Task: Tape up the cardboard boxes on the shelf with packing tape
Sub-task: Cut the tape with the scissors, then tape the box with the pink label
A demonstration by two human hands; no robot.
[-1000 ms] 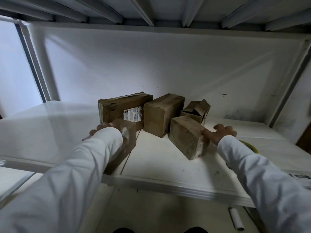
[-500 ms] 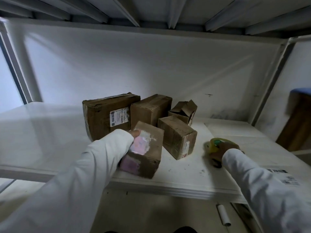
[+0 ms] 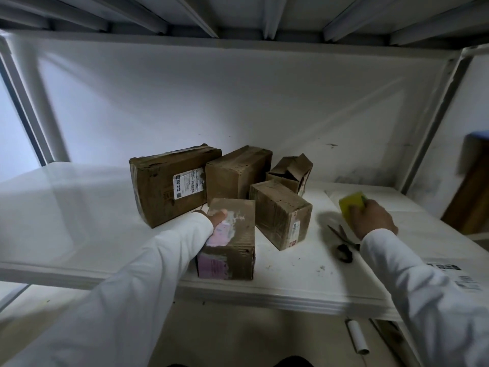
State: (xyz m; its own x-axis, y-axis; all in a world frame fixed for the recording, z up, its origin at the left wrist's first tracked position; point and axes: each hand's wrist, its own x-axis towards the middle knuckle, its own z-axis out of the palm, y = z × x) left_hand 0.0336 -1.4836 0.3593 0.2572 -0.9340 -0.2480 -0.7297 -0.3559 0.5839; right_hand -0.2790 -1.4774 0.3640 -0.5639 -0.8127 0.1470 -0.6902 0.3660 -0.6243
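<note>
With the near box [image 3: 230, 234] held by the left hand [image 3: 218, 218] at the shelf [image 3: 291, 290] edge, and the tape [image 3: 350, 206] gripped by the right hand [image 3: 373, 218], the box could be tipped off if pulled.

brown boxes [image 3: 232, 173], yellow tape roll [image 3: 350, 205], seemingly pink label [image 3: 213, 266]

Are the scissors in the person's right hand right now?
No, the scissors lie on the shelf while the right hand holds the yellow tape roll.
</note>
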